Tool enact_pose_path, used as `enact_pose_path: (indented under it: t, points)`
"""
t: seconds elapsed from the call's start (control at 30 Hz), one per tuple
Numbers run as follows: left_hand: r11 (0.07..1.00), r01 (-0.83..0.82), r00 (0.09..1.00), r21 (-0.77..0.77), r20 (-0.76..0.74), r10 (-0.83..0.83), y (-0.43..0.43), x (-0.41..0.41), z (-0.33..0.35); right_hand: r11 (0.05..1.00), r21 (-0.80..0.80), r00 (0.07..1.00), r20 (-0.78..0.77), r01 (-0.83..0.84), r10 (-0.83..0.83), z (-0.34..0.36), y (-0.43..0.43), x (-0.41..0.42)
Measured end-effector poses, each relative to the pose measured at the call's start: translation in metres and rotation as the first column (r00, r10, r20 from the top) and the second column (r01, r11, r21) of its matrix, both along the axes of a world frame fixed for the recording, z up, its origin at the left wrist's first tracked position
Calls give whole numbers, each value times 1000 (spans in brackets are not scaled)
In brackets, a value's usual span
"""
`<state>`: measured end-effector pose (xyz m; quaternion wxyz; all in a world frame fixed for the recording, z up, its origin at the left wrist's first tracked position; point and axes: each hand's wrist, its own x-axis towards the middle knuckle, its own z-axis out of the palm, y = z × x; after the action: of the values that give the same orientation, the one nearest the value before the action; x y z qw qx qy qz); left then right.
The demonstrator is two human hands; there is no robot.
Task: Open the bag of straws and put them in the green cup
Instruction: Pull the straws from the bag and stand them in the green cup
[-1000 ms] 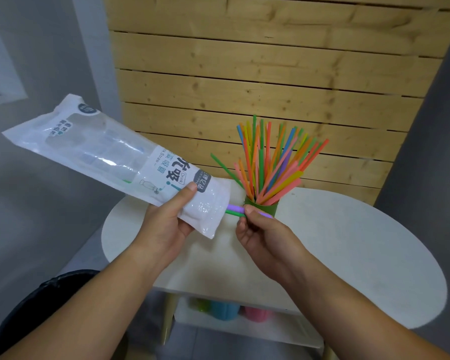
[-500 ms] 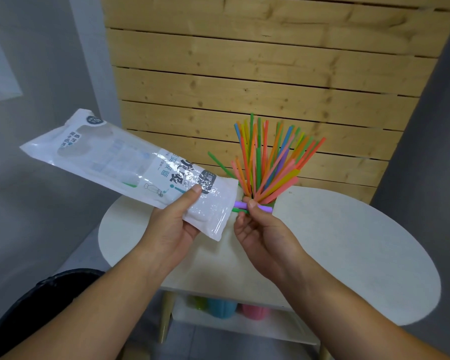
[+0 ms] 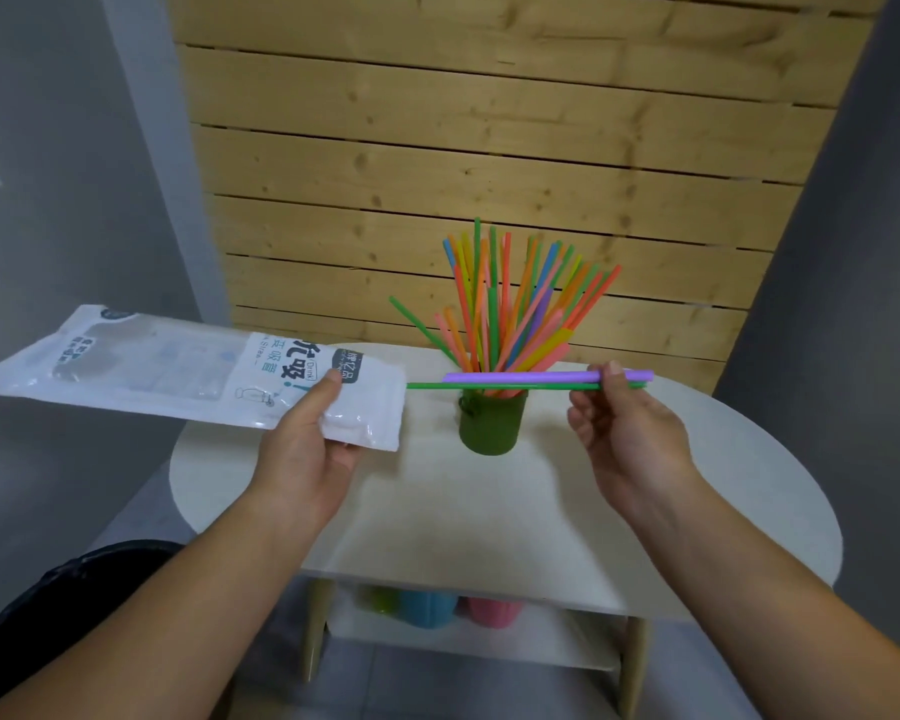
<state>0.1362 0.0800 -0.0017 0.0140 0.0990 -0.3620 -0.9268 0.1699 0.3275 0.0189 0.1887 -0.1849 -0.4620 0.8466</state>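
My left hand (image 3: 302, 439) grips the white plastic straw bag (image 3: 178, 368) near its open right end, holding it level over the table's left edge. My right hand (image 3: 624, 423) pinches two straws, a thick purple one (image 3: 520, 377) and a thin green one (image 3: 489, 386), held level in front of the green cup (image 3: 489, 423). Both straws are fully outside the bag. The cup stands upright on the white table (image 3: 489, 501), filled with several coloured straws (image 3: 510, 304) fanning upward. The bag looks nearly empty.
A wooden slat wall (image 3: 489, 148) rises behind the table. On the shelf under the tabletop stand a blue cup (image 3: 430, 608), a pink cup (image 3: 492, 613) and a green one (image 3: 380, 597). A dark bin (image 3: 63, 605) sits at lower left.
My right hand has pulled the purple and green straws rightward out of the bag. The bag has dropped to a flatter, lower position in my left hand.
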Motion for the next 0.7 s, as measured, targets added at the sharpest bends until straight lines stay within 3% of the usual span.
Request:
enact_pose_path:
  t: [0.17,0.4,0.7]
  points:
    - [1000,-13,999,-15,47,13,9,0,-4,980,148,990,-65,136,-127,9,20,15]
    - [999,-10,996,-33,85,13,19,0,-9,850,448,960,-166,277,-226,28,37,31]
    - [998,30,997,-58,75,-25,29,1,-10,700,633,933,-330,330,-141,45,34,38]
